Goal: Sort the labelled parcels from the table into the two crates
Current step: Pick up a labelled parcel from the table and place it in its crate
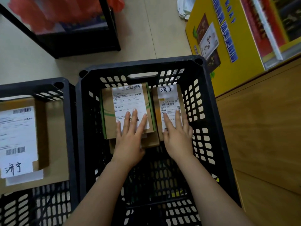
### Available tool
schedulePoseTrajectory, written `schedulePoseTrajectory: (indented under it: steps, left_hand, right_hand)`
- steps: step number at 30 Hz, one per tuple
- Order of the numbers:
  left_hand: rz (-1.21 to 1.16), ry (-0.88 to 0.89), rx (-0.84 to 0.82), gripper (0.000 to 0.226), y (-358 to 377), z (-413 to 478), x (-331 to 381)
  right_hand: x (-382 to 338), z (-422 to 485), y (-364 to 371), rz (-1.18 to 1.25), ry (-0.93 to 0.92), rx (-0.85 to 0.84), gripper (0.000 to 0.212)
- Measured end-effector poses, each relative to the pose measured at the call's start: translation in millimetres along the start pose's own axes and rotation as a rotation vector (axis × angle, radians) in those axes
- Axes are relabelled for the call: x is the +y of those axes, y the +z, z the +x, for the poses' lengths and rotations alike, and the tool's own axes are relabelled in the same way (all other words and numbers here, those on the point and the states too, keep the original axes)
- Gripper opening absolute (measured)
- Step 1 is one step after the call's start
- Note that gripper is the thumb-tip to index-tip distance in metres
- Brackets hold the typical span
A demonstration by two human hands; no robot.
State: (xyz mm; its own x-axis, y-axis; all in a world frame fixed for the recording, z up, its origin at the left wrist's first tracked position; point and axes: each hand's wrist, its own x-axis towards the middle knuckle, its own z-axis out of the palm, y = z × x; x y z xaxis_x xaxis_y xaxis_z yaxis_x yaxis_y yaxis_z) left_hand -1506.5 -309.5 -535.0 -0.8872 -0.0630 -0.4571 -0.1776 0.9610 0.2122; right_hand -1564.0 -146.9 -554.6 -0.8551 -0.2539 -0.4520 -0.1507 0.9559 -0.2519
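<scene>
The left hand [130, 136] lies flat, fingers spread, pressing on the white label of a green-edged parcel [110, 111] in the far half of the right crate [216, 128]; it grips nothing. The right hand [177, 136] rests the same way, open and flat, on the narrower parcel [169, 98] just beside it, whose label bears a handwritten note at the top. The two boxes sit side by side, touching or nearly so, and a further parcel [151, 141] shows beneath the green-edged one. The near half of this crate shows only bare mesh. In the left crate [70, 128], set against the right one, lies a large flat parcel [48, 136] with its own handwritten tag. The wooden table [260, 136] at the right shows no parcels in the part that is in view, so the sorting looks well advanced, perhaps at its final tidying, though most of the table is out of frame.
</scene>
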Motion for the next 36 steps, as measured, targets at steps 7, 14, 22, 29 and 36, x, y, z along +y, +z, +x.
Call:
schedulePoseTrajectory:
  steps: [7, 14, 22, 29, 36]
  left_hand:
    - [-0.115, -0.021, 0.069, 0.102, -7, 2, 2]
    - [-0.187, -0.043, 0.130, 0.077, -55, -18, 10]
    - [-0.256, -0.097, 0.415, 0.062, -117, -99, 43]
    - [-0.287, -0.270, 0.674, 0.060, -179, -212, 87]
    - [-0.246, -0.468, 0.832, 0.059, -204, -325, 103]
  right_hand:
    - [-1, 15, -16, -0.112, -0.022, -0.234, 0.057]
    - [-21, -27, -87, -0.032, -0.083, -0.101, 0.053]
    - [-49, -108, -174, -0.002, -0.259, 0.010, 0.044]
    - [-70, -191, -236, 0.036, -0.506, 0.099, 0.048]
    - [-110, -270, -266, 0.041, -0.763, 0.102, 0.054]
